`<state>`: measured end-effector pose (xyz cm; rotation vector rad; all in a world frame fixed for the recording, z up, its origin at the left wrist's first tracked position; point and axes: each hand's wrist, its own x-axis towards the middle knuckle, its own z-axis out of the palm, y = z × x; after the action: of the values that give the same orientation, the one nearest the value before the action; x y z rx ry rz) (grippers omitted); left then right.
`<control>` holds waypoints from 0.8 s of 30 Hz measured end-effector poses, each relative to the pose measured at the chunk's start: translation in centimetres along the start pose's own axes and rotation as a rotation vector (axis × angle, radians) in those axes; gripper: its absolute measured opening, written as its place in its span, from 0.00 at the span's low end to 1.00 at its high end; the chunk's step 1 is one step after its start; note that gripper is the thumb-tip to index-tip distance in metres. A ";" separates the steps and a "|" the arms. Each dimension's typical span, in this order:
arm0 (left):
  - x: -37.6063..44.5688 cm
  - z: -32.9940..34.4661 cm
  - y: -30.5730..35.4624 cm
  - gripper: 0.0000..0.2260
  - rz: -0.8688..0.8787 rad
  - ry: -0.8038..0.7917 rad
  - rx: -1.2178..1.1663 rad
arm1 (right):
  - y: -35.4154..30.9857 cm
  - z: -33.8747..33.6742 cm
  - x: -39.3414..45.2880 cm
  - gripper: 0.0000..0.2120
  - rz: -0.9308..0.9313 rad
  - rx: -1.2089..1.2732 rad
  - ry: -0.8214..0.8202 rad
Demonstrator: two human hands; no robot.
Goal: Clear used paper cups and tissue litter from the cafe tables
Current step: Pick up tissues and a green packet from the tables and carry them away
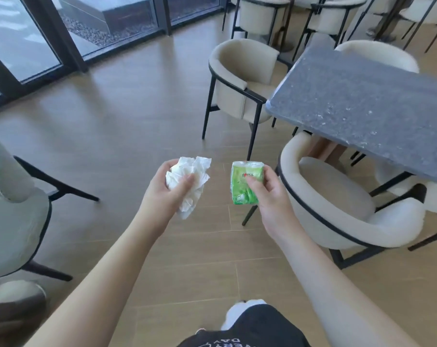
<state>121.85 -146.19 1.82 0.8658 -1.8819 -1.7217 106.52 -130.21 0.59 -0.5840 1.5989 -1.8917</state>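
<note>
Inside my left hand (168,187) I am gripping a wad of crumpled white tissue (190,182), my fingers curling round it and my thumb pressing across its front; a loose tail of paper is hanging down below my palm. Just to the right of it, apart and not touching, my right hand (267,194) is pinching a small green tissue pack (245,182), thumb on the printed face and fingers behind. The pack is standing with its long axis roughly upright, tilting a little, its top end poking above my fingers.

Both loads are hanging over bare wooden floor (127,116), so I am judging that the coming move is a carry to a bin, and no bin is showing anywhere. Neither hand is nearer to anything useful yet; both arms are reaching forward about equally.

Off to the right of my right hand, a cream armchair (337,204) is sitting close, its curved back almost beside my wrist, and beyond it the dark speckled table (362,106) is lying ahead and to the right, showing nothing on the part I can see. Another cream chair (237,81) is standing ahead beside the table's far corner, and a pale chair (14,209) is flanking my left arm. Straight ahead, between these, the floor is running open toward the glass doors (24,41).
</note>
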 end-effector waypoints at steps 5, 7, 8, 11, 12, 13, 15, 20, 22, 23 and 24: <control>10.0 -0.6 0.0 0.16 -0.002 0.014 0.001 | 1.1 0.6 10.5 0.10 -0.002 0.000 0.003; 13.9 -0.8 0.1 0.17 -0.009 0.024 0.003 | 1.3 1.0 15.0 0.08 0.007 0.006 -0.015; 15.8 -0.9 0.3 0.18 -0.017 0.029 0.005 | 1.3 1.3 17.2 0.07 0.008 0.011 -0.023; 21.3 -1.5 1.3 0.21 -0.033 0.051 0.011 | 0.8 2.2 23.7 0.07 0.005 0.002 -0.065; 23.1 -1.8 1.5 0.19 -0.036 0.056 0.010 | 0.6 2.5 25.8 0.07 0.011 -0.006 -0.074; 24.7 -2.2 1.6 0.17 -0.041 0.061 0.007 | 0.5 2.9 27.9 0.07 0.015 -0.011 -0.077; 28.0 -3.3 1.7 0.15 -0.049 0.080 -0.001 | 0.5 3.9 31.8 0.07 0.017 -0.004 -0.083; 36.6 -7.0 1.2 0.19 -0.057 0.132 -0.011 | 1.8 8.0 40.9 0.07 0.040 0.020 -0.133; 40.8 -9.3 0.7 0.16 -0.054 0.146 -0.003 | 2.6 10.4 45.0 0.08 0.048 0.019 -0.142; 43.0 -10.6 0.5 0.16 -0.052 0.151 0.001 | 3.0 11.7 47.1 0.09 0.048 0.018 -0.141; 45.3 -11.9 0.2 0.16 -0.048 0.157 0.002 | 3.3 13.1 49.3 0.09 0.045 0.015 -0.141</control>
<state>98.14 -186.46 -0.48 1.0243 -1.7736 -1.6284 79.75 -173.64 -2.30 -0.6544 1.4946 -1.7875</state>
